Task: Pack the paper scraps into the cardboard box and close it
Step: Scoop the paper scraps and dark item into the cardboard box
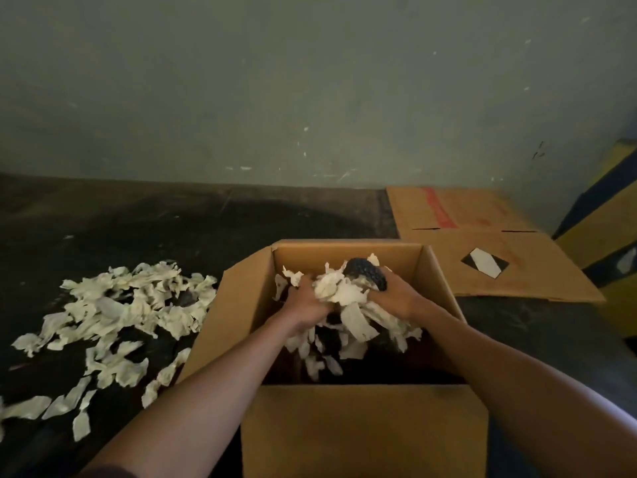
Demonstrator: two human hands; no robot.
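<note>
Both our arms reach forward from the bottom edge, bare forearms converging toward the middle. Our left forearm (213, 377) runs up from lower left, with a dark sleeve edge just visible at the bottom. Our right forearm (510, 360) comes in from lower right. Left hand (306, 301) is back-up, fingers curled down and inward, clamped on the bundle of paper scraps (344, 291). Right hand (400, 294) mirrors it, fingers wrapped around the other side of the same bundle, thumb side toward us. Hands sit close together, nearly level, wrists roughly straight. Fingertips mostly hidden by what we hold.
</note>
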